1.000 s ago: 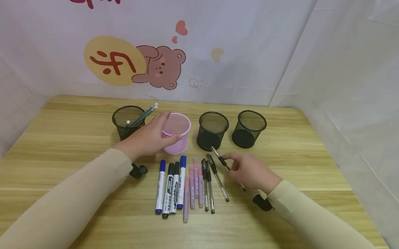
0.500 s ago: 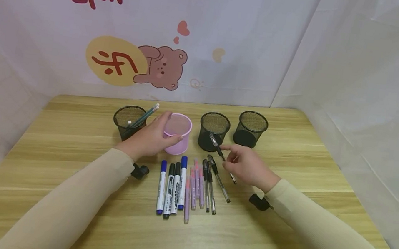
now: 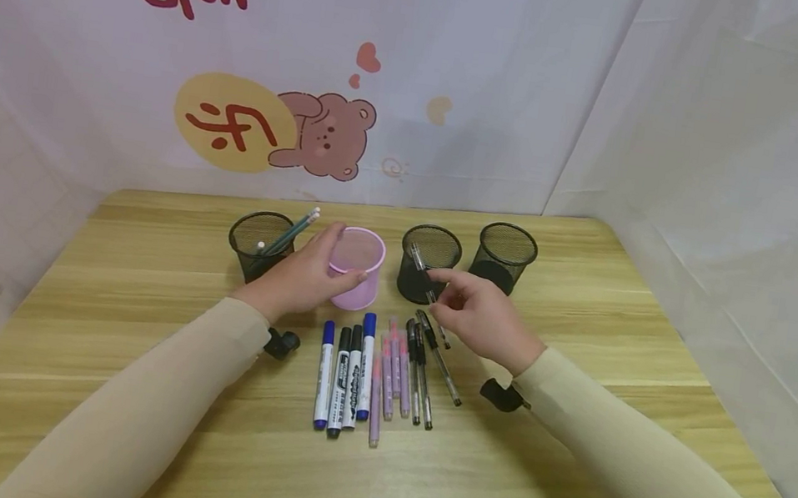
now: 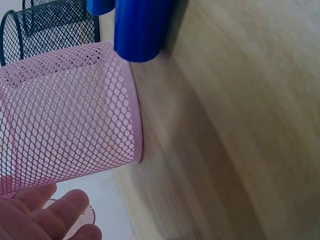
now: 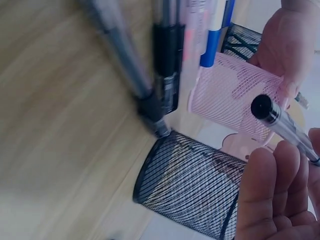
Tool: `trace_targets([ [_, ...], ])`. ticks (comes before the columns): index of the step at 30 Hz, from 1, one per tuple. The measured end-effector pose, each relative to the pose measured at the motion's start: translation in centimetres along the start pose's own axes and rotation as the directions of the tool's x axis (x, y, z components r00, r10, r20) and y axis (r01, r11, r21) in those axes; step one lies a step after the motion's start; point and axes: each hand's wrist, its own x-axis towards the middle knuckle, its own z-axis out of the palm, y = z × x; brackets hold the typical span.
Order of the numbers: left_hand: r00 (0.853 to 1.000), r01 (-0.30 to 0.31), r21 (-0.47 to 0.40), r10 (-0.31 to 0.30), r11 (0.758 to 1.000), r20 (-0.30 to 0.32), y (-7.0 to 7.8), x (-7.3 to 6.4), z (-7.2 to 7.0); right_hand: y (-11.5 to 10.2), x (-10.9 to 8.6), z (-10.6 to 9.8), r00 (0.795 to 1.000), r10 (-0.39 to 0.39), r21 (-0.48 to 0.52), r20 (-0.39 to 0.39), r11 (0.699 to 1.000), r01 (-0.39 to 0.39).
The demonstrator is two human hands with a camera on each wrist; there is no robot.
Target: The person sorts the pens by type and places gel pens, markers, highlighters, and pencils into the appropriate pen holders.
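Observation:
In the head view my left hand [image 3: 301, 274] holds the rim of a pink mesh pen cup [image 3: 357, 296], thumb on the near side and fingers at the far side. My right hand [image 3: 489, 315] pinches a clear gel pen [image 3: 418, 262] with a black grip. It slants in front of a black mesh pen cup [image 3: 410, 288], upper end level with the cup's rim. The right wrist view shows that pen's black end [image 5: 262, 106] sticking out past my fingers. Several other gel pens [image 3: 442, 368] lie on the table below my right hand.
Left of the gel pens lie several lilac pens [image 3: 379, 398] and blue- and black-capped markers [image 3: 340, 393]. A black mesh cup [image 3: 249, 263] with green pencils [image 3: 296, 229] stands at left, another black cup [image 3: 505, 250] at right. A white cloth [image 3: 496, 85] hangs behind.
My right hand has moved left and away from me, carrying the gel pen from above the table to the front of the middle black cup. My left hand stays at the pink cup.

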Motion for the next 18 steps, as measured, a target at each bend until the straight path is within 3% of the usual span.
trace_targets([
  [7, 1.0, -0.008, -0.009, 0.008, 1.0, -0.01, -0.2, 0.1, 0.1, -1.0, 1.0, 0.6, 0.997, -0.033, 0.071, -0.064, 0.997, 0.038],
  [18, 1.0, 0.01, -0.008, -0.01, 1.0, -0.011, -0.2, 0.0, 0.1, -2.4, 3.0, 1.2, 0.984, -0.062, 0.101, -0.168, 0.992, 0.08],
])
